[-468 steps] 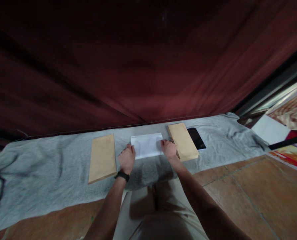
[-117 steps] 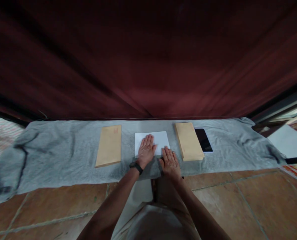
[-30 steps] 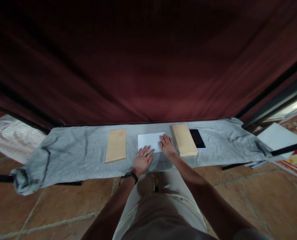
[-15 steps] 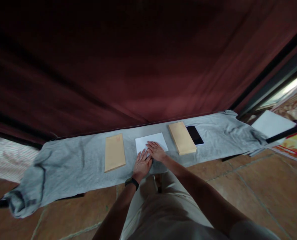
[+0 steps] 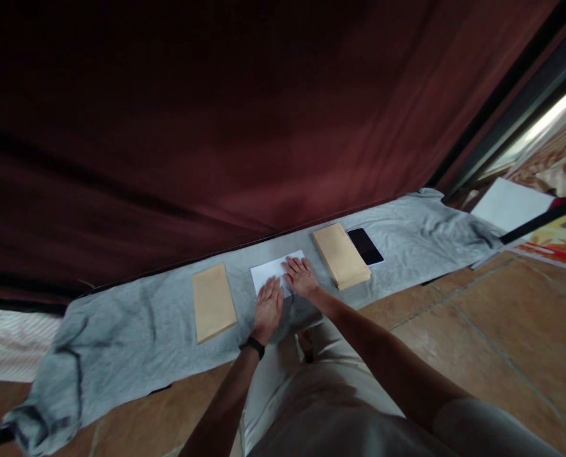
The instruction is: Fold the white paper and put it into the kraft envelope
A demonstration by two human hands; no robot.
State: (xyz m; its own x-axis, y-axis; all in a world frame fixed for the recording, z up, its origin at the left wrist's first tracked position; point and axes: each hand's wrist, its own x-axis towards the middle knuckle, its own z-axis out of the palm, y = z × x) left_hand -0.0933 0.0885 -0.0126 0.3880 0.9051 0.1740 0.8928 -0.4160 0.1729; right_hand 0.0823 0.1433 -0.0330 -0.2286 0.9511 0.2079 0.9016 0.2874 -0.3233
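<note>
1. Since a second ago the right hand (image 5: 301,277) has slid leftward across the white paper (image 5: 272,274) and now lies flat on its right part, fingers spread, gripping nothing.
2. The left hand (image 5: 268,305), also flat and open, has moved up from the grey cloth (image 5: 131,330) so its fingertips rest on the paper's near edge; the two hands now sit close together.
3. That reads as pressing or smoothing the sheet, likely a fold, though the view is too dim and small to show a crease.
4. The paper lies on the cloth between the left brown envelope (image 5: 213,302) and the brown envelope stack (image 5: 341,255), apart from both.
5. A phone (image 5: 365,245) lies just beside the stack; the dark red curtain (image 5: 216,127) hangs close behind the cloth's far edge.
6. Bare cloth lies between sheet and envelopes; tiled floor (image 5: 478,330) lies nearer.
</note>
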